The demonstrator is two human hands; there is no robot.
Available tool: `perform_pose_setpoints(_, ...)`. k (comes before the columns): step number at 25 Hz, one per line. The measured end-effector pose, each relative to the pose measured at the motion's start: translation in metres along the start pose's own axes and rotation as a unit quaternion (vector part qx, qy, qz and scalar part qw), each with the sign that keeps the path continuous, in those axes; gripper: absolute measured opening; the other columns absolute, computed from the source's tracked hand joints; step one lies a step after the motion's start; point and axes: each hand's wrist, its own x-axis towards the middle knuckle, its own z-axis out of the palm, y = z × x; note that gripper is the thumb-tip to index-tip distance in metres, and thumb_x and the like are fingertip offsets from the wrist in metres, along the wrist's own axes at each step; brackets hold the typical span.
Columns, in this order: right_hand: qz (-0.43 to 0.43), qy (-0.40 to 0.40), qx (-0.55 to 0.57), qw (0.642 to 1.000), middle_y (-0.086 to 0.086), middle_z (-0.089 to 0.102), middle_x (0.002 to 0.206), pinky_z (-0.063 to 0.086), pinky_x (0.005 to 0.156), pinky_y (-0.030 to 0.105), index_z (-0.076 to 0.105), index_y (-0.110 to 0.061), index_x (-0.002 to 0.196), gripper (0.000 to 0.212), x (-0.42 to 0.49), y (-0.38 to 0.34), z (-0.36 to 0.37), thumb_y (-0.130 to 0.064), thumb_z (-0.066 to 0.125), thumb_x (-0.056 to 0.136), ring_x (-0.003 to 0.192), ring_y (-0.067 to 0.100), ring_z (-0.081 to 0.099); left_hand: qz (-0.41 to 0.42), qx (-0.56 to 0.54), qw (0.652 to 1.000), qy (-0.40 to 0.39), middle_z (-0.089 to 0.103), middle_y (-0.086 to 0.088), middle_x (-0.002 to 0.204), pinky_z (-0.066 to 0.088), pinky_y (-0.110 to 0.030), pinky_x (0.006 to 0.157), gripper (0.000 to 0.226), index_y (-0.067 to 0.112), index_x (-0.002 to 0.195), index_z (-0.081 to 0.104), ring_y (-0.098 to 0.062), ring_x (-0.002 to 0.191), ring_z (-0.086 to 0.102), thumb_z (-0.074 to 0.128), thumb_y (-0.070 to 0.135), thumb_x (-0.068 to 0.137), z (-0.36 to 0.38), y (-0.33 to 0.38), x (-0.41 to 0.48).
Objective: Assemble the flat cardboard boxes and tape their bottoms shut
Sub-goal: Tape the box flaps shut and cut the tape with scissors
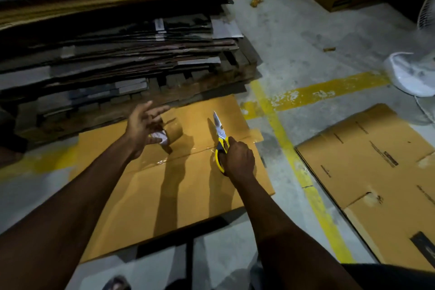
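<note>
Your right grip [239,158] grasps the yellow-handled scissors [220,133] over the box [188,195], which stands on the floor [306,42], its seam taped. Your left grip [141,125] is released, fingers spread over the tape roll [174,129].

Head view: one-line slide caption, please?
Right hand grips scissors over the taped box; open left hand hovers by the tape roll.

Dark print lines the flat cardboard [367,167] — none of it legible.
</note>
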Motion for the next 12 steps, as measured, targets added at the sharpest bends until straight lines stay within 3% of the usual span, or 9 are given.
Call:
perform_pose_setpoints(3, -0.019, 0.014, -0.010, 1.000, 0.016, 0.057, 0.104, 0.047, 0.076, 0.038, 0.066, -0.012, 0.110, 0.037, -0.001, -0.002, -0.001, -0.044, 0.053, 0.095, 0.091, 0.038, 0.062, -0.024, -0.033, 0.999, 0.012, 0.050, -0.011, 0.142, 0.043, -0.047, 0.086, 0.063, 0.029, 0.126, 0.063, -0.034, 0.127, 0.044, 0.027, 0.062, 0.087, -0.020, -0.026, -0.008)
perform_pose_setpoints(6, 0.013, 0.088, -0.002, 0.996, 0.012, 0.062, 0.098, 0.047, 0.070, 0.037, 0.069, -0.012, 0.100, 0.028, 0.003, 0.004, -0.004, -0.033, 0.052, 0.094, 0.090, 0.033, 0.062, -0.025, -0.063, 0.997, 0.035, 0.048, -0.007, 0.144, 0.037, -0.056, 0.100, 0.059, 0.030, 0.125, 0.063, -0.033, 0.127, 0.044, 0.026, 0.060, 0.089, -0.030, -0.038, -0.007)
perform_pose_setpoints(9, 0.018, 0.108, 0.046, 0.993, 0.014, 0.067, 0.094, 0.046, 0.070, 0.039, 0.070, -0.009, 0.097, 0.022, 0.001, 0.009, -0.001, -0.022, 0.053, 0.090, 0.089, 0.035, 0.063, -0.012, -0.088, 0.994, 0.058, 0.052, -0.007, 0.139, 0.041, -0.049, 0.093, 0.055, 0.027, 0.126, 0.062, -0.032, 0.124, 0.047, 0.024, 0.052, 0.095, -0.037, -0.036, -0.002)
perform_pose_setpoints(12, 0.010, 0.086, 0.007, 0.996, 0.013, 0.066, 0.098, 0.046, 0.073, 0.040, 0.067, -0.010, 0.096, 0.019, 0.002, 0.006, 0.008, -0.024, 0.056, 0.091, 0.095, 0.036, 0.061, -0.006, -0.098, 0.993, 0.065, 0.055, -0.009, 0.136, 0.044, -0.047, 0.086, 0.054, 0.025, 0.128, 0.061, -0.033, 0.124, 0.048, 0.025, 0.050, 0.095, -0.044, -0.039, -0.001)
